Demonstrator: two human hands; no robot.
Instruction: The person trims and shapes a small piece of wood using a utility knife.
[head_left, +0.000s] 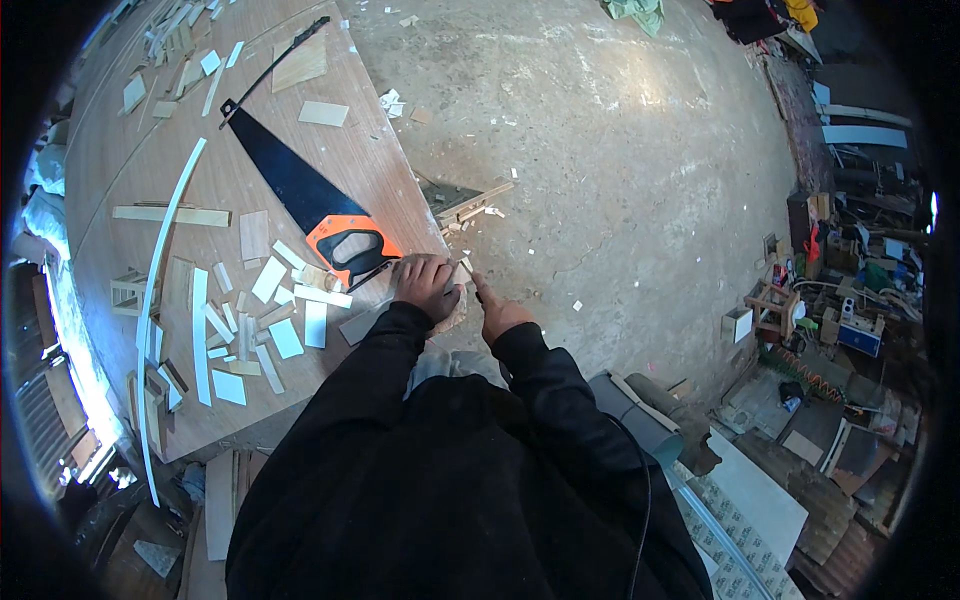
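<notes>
Knuckles bent, the left hand (427,286) presses down at the near right corner of the table, its fingers drawn close together; whether they are clamped on anything cannot be told. Just beside it, the right hand (502,312) points its index finger forward, the other fingers folded under, and what it grips is hidden too. Between the two sets of fingertips sits a small pale wood piece (464,268), slim and straight-edged. Both wrists come out of black sleeves (365,365) of soft, matt cloth. Near the left hand lies a handsaw (290,170) with a dark, tapering blade and an orange handle, its grip lined in black. Left of the handle spread many offcuts (286,338), some white-faced and square, others narrow, bare-wood sticks. A long white strip (165,290) runs past them, its curve perhaps only the lens's. Brown, finely grained and lightly dusted, the table (365,165) carries more scraps at its far end. Beyond it stretches a grey concrete floor (640,200), stained and flecked with chips. Along the right stand a wooden stool (774,306), a coiled orange hose (808,372) and crowded clutter in shadow.
</notes>
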